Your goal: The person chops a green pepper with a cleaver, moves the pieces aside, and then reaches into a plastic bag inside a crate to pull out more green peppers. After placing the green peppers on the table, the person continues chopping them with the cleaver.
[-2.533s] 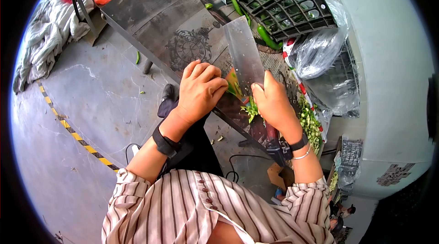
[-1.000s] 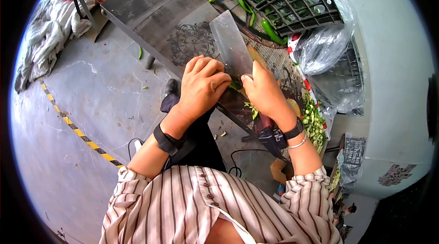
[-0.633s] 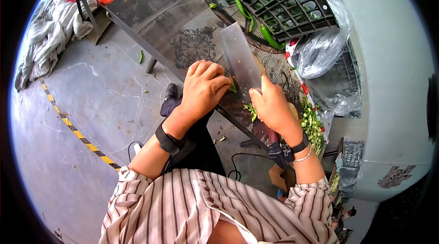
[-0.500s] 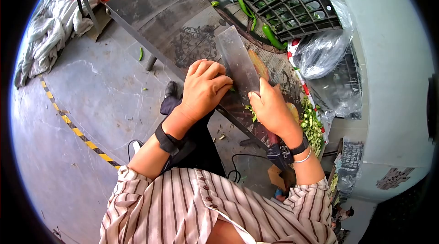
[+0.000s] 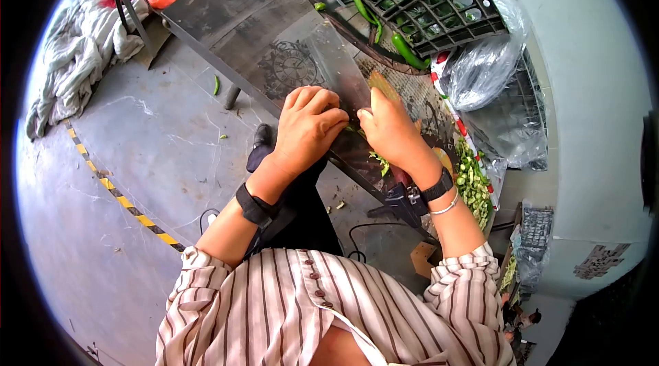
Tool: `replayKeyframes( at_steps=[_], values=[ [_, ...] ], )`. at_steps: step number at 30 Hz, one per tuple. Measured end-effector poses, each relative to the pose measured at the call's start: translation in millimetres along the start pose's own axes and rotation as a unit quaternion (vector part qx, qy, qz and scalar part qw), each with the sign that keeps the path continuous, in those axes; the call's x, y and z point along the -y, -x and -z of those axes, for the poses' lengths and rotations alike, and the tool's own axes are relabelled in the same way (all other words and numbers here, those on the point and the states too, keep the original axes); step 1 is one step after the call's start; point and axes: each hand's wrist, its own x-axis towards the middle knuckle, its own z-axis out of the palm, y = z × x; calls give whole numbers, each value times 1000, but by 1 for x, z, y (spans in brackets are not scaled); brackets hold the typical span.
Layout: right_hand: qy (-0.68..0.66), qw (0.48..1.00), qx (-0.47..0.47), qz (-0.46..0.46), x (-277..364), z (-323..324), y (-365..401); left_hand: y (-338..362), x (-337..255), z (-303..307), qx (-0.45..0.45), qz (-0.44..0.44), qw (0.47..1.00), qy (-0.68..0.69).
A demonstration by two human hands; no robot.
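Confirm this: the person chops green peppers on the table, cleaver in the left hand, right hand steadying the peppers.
Wrong on the hands. The head view shows the cleaver in the right hand, and the left hand steadying the peppers on the table.

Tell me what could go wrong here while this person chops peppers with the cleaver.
The left hand holds the green pepper right beside the cleaver in the right hand; a slip could cut it.
The cutting is close to the table edge, so pieces may fall off.
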Motion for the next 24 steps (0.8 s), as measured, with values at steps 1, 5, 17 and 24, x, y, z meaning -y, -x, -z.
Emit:
replayKeyframes(
  at_steps=[1,5,17,24],
  values=[
    [-7,1000,-7,-8,-2,1,0,0,1,2,-5,-4,1000,-3],
    [11,1000,-15,11,-4,-2,-2,1,1,8,4,-11,999,48],
    [-63,996,-14,-62,-17,-2,4,7,7,16,-9,19,998,57],
    [-41,998,-7,-48,10,17,21,6,7,7,-35,24,999,20]
  ],
)
